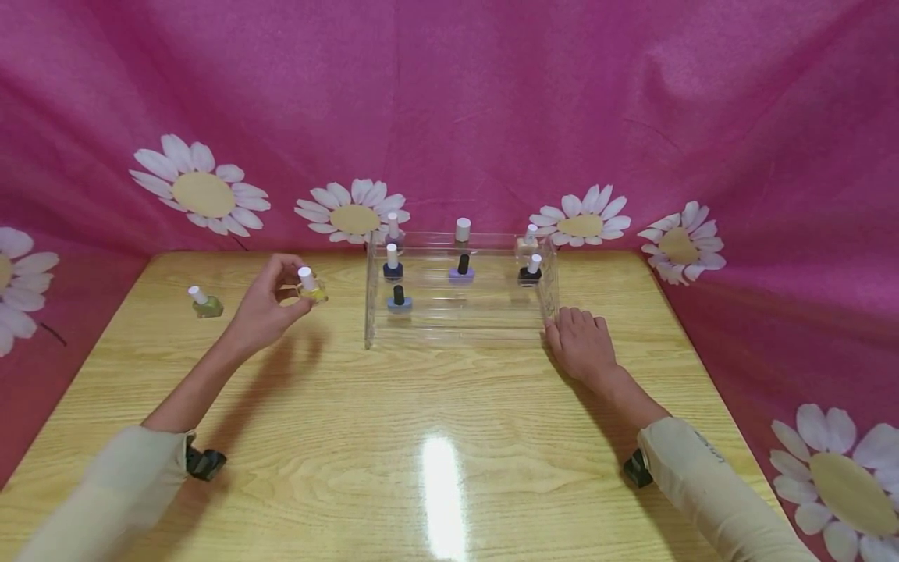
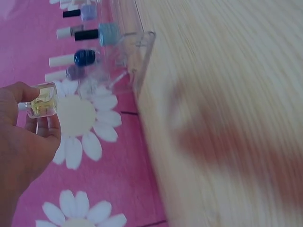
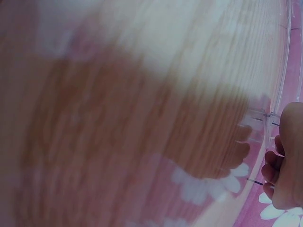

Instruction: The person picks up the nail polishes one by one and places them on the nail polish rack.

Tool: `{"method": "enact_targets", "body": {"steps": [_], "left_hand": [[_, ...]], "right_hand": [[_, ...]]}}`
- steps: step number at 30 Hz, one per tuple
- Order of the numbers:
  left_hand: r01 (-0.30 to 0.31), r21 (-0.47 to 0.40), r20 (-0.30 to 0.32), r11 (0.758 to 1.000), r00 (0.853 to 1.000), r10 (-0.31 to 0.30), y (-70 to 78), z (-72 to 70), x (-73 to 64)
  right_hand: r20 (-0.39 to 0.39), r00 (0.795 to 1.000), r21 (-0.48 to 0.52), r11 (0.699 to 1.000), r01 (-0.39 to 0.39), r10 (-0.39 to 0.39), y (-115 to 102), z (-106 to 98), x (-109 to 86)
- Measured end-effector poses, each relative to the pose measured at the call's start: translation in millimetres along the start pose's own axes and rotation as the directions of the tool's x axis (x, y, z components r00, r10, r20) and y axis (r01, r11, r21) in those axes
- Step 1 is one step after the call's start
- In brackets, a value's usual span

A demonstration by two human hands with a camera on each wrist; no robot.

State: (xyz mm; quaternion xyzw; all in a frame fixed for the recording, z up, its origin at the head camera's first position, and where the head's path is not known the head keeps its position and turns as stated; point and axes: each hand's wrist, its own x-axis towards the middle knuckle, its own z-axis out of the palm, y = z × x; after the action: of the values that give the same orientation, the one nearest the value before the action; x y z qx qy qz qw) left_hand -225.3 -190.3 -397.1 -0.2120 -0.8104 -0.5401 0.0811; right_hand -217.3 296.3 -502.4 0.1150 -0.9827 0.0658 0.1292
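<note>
My left hand (image 1: 270,300) holds a nail polish bottle (image 1: 312,290) with yellow contents and a white cap above the table, pinched between thumb and fingers. The left wrist view shows the same glass bottle (image 2: 43,100) at the fingertips. To the left of that hand, a green nail polish bottle (image 1: 207,306) stands on the table. My right hand (image 1: 581,343) rests at the front right corner of a clear tiered rack (image 1: 460,337), its thumb against the side panel. In the right wrist view its fingers (image 3: 271,172) look loosely bent.
On the rack's tiers stand several polish bottles, among them a dark blue one (image 1: 393,271), a light blue one (image 1: 399,303), a lilac one (image 1: 461,273) and a black one (image 1: 530,275). A pink curtain with daisies (image 1: 449,117) hangs behind the wooden table (image 1: 351,453).
</note>
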Motion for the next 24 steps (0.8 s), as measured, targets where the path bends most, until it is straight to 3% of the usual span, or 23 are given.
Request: {"method": "enact_targets", "body": {"steps": [7, 16, 24], "left_hand": [[-0.015, -0.050, 0.079, 0.999, 0.997, 0.019, 10.4, 20.9, 12.9], [-0.078, -0.111, 0.148, 0.991, 0.985, 0.094, 16.2, 52.3, 26.6], [-0.078, -0.145, 0.198, 0.986, 0.974, 0.106, 24.8, 76.2, 35.8]], "right_hand": [[0.003, 1.000, -0.008, 1.000, -0.004, 0.004, 0, 1, 0.6], [0.018, 1.000, -0.010, 1.000, -0.015, 0.015, -1, -2, 2.1], [0.032, 0.999, -0.007, 1.000, -0.022, 0.022, -1, -2, 1.8]]}}
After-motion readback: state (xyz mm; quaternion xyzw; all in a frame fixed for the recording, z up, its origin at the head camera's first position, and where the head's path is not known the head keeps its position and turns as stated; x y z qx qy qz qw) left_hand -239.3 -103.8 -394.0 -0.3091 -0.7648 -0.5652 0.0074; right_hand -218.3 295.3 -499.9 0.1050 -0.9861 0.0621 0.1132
